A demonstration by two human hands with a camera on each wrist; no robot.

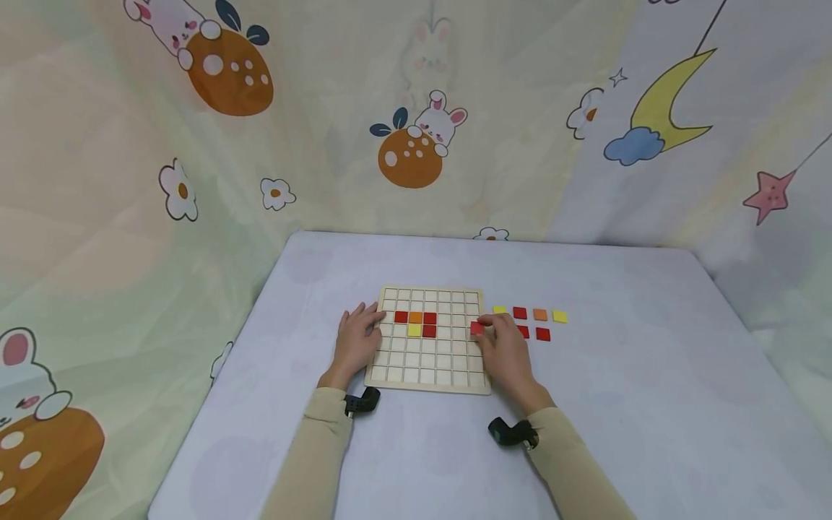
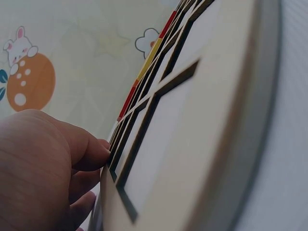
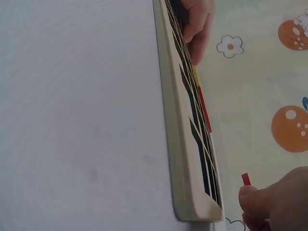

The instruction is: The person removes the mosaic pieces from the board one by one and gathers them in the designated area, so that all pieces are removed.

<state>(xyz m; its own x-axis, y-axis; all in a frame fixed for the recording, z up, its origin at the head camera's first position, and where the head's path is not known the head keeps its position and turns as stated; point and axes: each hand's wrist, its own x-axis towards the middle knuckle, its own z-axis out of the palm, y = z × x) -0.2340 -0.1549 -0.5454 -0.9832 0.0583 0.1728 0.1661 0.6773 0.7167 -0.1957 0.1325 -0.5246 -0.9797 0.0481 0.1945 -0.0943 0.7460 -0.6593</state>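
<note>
A square wooden grid board (image 1: 429,379) lies on the table. My left hand (image 1: 356,338) rests along its left edge, fingertips on the rim; the left wrist view shows this hand (image 2: 43,166) against the frame. Between thumb and fingers, my right hand (image 1: 508,361) pinches a red square tile (image 1: 477,328) over the board's right edge. That tile (image 3: 246,179) pokes out above the thumb in the right wrist view. In the grid's left half sit an orange tile (image 1: 416,317), a yellow tile (image 1: 414,330) and several red ones (image 1: 430,318).
Right of the board, loose tiles lie in two rows: yellow (image 1: 560,316), orange (image 1: 540,315) and red (image 1: 542,334) among them. My right hand partly covers the lower row. A patterned cloth backdrop (image 1: 325,144) stands behind the white table (image 1: 650,404).
</note>
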